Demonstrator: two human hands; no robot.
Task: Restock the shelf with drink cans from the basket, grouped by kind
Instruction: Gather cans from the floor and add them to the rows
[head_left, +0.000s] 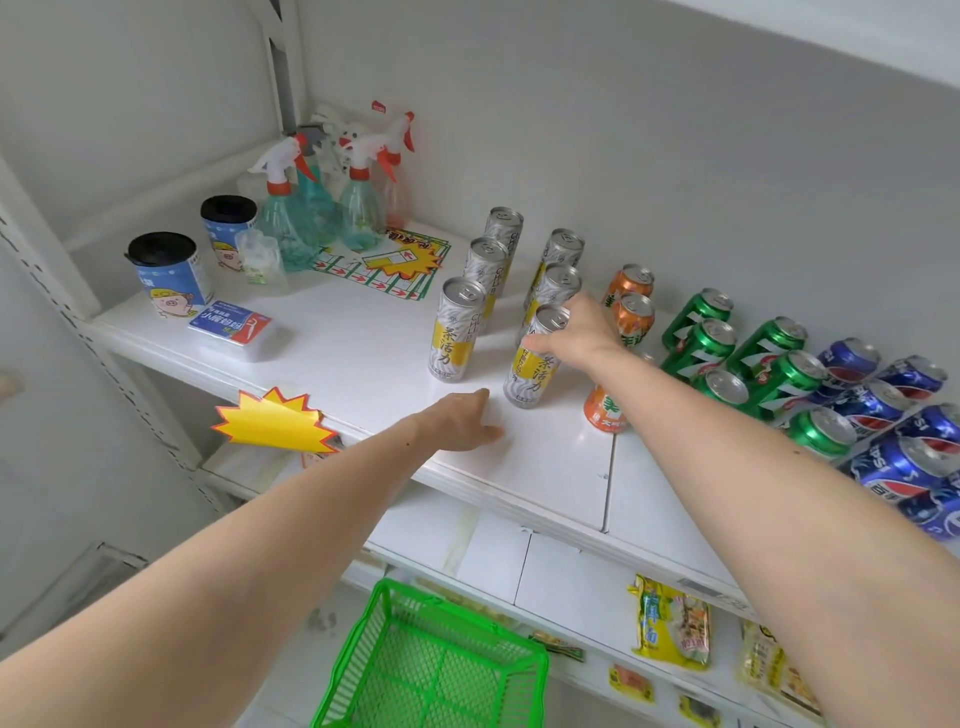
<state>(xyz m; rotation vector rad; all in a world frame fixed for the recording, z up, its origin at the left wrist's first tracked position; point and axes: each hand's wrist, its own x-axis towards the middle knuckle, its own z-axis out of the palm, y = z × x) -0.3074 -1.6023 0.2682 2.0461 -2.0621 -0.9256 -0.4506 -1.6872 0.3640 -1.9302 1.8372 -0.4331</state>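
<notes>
The right hand (576, 332) is curled round the top of the front tall silver-and-yellow can (535, 364), which stands upright on the white shelf (363, 353) at the near end of the right-hand column of its kind, and the job here looks like the final seating of that can. From it, two matching cans run back towards 12 o'clock, and a second column of three (460, 327) stands at its 9 o'clock; the orange cans (634, 312) crowd it at about 2 o'clock, with green (701, 343) and blue (878, 415) groups farther towards 3. To finish well, keep the can vertical, line it up with the front can of the left column, and lift the fingers straight up so nothing tips. The left hand (460, 421) rests on the shelf at its 7 o'clock, fingers loosely bent, gripping nothing. The green basket (431, 660), down at 6 o'clock, shows no cans in its visible part, so the restock seems nearly done
</notes>
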